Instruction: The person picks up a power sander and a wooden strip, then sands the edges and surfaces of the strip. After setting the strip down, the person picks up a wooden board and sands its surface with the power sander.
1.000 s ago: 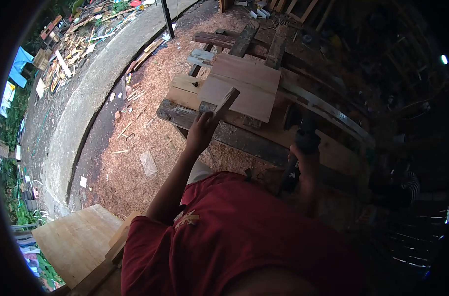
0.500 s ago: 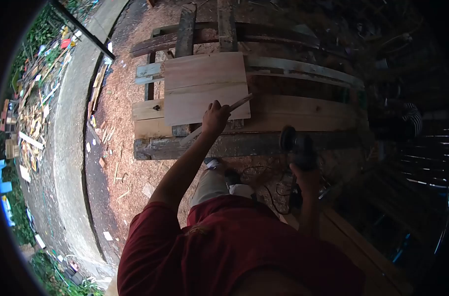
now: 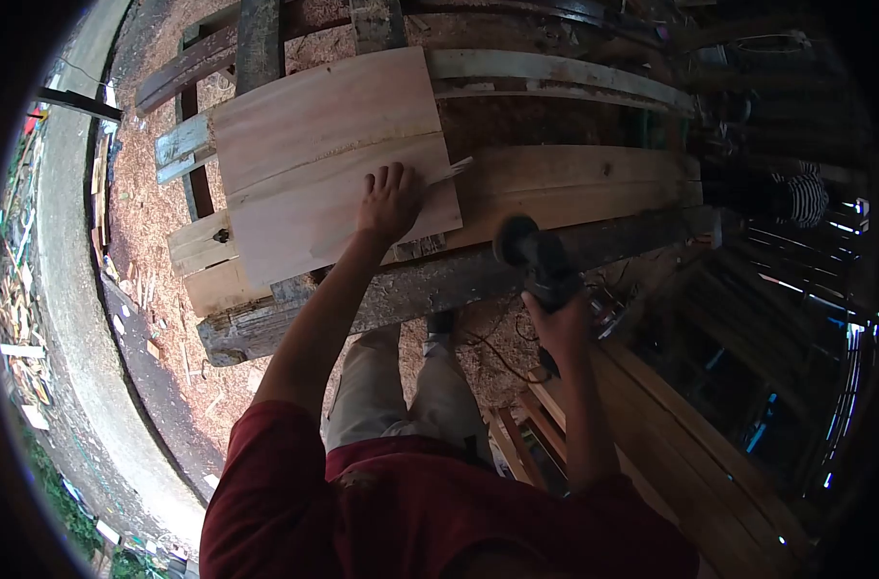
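Note:
My left hand [image 3: 389,201] lies on a pale wooden panel [image 3: 333,125], its fingers stretched out and somewhat apart. From beside the thumb a thin wood strip [image 3: 451,172] sticks out past the panel's right edge; whether the palm presses on it is hidden. The panel shows a dark seam across its middle. My right hand [image 3: 561,323] is wrapped round an angle grinder [image 3: 545,265], held up with its round disc near the bench's front beam, to the right of the panel.
The panel rests on a slatted bench of rough planks [image 3: 574,188] with a heavy front beam [image 3: 439,288]. Long boards [image 3: 671,434] lie at lower right, a cord [image 3: 492,355] on the shavings. A person in striped clothing [image 3: 801,198] is at far right.
My left hand has gone from gripping the strip to lying spread on the panel. The grinder is raised and nearer the bench. The whole view has turned and shifted.

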A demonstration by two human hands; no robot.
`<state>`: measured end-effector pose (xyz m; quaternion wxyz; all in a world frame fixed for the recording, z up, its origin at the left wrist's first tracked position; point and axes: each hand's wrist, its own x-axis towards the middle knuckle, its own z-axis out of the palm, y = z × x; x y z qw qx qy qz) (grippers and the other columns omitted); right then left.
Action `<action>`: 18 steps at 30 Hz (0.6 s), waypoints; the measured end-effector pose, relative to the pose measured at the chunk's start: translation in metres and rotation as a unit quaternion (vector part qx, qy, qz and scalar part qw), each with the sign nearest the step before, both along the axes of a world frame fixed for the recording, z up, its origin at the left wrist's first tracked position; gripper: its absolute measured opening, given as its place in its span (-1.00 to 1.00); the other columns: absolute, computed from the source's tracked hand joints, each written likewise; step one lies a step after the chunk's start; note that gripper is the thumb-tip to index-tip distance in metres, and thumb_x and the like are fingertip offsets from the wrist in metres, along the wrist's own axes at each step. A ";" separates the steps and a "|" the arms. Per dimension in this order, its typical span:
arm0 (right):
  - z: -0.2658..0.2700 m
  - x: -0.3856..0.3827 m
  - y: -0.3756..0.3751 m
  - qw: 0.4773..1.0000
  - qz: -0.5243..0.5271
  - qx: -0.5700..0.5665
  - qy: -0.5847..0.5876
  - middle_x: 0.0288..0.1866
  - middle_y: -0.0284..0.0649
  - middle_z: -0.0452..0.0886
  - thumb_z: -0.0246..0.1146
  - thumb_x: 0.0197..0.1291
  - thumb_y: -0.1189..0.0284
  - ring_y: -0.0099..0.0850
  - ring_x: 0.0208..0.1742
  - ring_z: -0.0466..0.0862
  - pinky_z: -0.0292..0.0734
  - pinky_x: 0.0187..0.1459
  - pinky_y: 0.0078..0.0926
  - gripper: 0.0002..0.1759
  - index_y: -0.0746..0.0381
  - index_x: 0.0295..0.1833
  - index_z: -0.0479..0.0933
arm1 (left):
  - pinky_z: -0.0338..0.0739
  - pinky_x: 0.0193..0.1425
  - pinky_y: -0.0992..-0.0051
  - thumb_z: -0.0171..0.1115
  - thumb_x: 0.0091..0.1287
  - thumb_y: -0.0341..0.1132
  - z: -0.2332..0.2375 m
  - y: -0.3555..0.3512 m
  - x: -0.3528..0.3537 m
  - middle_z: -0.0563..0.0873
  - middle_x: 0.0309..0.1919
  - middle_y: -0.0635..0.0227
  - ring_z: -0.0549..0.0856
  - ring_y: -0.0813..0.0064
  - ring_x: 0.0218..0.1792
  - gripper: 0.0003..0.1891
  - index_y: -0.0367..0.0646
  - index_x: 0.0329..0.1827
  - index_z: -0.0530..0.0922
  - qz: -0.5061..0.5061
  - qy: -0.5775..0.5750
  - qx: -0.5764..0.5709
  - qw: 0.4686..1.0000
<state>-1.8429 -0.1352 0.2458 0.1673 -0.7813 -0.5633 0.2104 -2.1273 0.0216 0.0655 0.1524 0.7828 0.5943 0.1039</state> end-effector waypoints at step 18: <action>-0.071 -0.034 0.149 0.983 0.115 -0.043 -0.136 -0.13 0.15 0.80 0.58 0.13 0.18 0.15 -0.08 0.83 0.77 -0.09 0.05 -0.30 0.33 0.24 0.48 | -0.22 0.80 -0.22 0.39 0.29 0.36 -0.003 -0.014 -0.034 -0.02 0.81 0.05 -0.08 0.05 0.81 0.16 -0.29 0.74 0.15 0.094 -0.005 -0.017 0.995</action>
